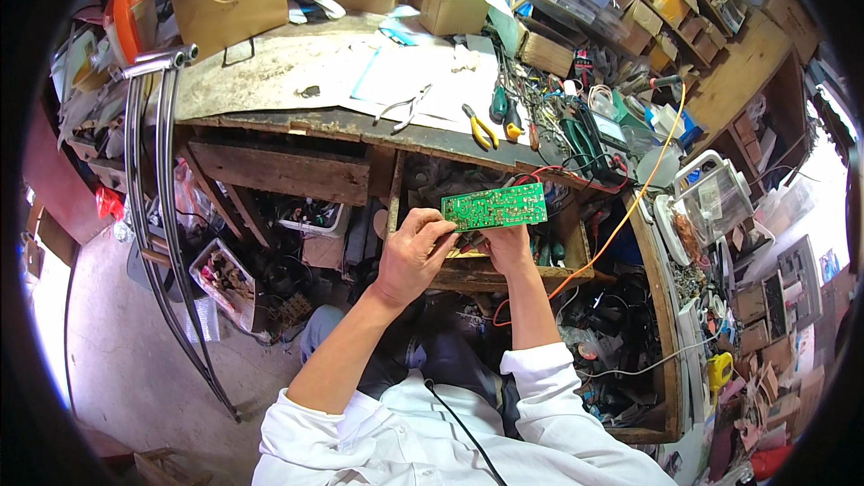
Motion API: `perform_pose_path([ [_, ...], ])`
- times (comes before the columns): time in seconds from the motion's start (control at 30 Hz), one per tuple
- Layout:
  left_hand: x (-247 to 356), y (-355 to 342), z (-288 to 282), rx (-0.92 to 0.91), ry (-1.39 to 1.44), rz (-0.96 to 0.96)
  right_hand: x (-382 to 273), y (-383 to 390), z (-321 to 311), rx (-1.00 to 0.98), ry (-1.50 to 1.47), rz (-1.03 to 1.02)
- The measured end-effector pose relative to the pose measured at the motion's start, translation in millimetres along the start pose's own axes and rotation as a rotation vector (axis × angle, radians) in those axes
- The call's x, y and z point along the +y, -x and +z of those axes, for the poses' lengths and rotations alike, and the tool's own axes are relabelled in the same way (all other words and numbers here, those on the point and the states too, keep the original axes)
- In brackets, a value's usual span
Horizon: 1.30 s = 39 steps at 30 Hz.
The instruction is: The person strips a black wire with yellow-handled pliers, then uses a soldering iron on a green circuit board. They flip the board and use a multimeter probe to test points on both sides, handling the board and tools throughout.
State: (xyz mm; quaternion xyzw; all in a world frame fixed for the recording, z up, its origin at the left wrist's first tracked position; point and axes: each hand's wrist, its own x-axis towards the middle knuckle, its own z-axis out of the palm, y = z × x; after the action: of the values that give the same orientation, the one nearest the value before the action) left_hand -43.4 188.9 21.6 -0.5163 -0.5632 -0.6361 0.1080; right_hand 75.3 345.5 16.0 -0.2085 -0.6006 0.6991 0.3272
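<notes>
A green circuit board (495,207), its soldered side facing up, is held over an open drawer below the workbench edge. My left hand (416,254) is closed at the board's left end, thumb and fingertips pinching its near corner. My right hand (507,247) supports the board from below near its middle; most of its fingers are hidden underneath. Red wires (531,175) show behind the board's far edge. On the bench beyond lie silver pliers (405,110), yellow-handled pliers (481,128) and a screwdriver with a black and yellow handle (513,119).
The wooden workbench (270,112) spans the far side. An orange cable (621,225) runs down past my right arm. At the left stand bent metal tubes (148,216) and a white bin (225,283) of scraps. A multimeter (605,126) sits amid clutter at the right.
</notes>
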Motion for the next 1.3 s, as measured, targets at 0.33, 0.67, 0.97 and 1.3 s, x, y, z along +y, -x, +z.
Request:
perform_pose_path([
  [0.33,-4.0,-7.8,-0.5,-0.035,0.123,-0.129,-27.1,4.5,17.4,-0.028,0.125,0.06],
  [0.67,-34.3,-20.7,-12.4,-0.041,0.977,-0.779,-32.9,2.5,20.6,0.113,-0.203,-0.056],
  [0.97,-30.4,-30.4,-15.6,-0.125,1.009,-0.847,-29.9,4.5,8.8,0.061,-0.325,-0.184],
  [1.3,-14.1,-33.8,-12.6,-0.23,0.949,-0.872,-33.5,1.9,13.9,0.056,-0.326,-0.17],
])
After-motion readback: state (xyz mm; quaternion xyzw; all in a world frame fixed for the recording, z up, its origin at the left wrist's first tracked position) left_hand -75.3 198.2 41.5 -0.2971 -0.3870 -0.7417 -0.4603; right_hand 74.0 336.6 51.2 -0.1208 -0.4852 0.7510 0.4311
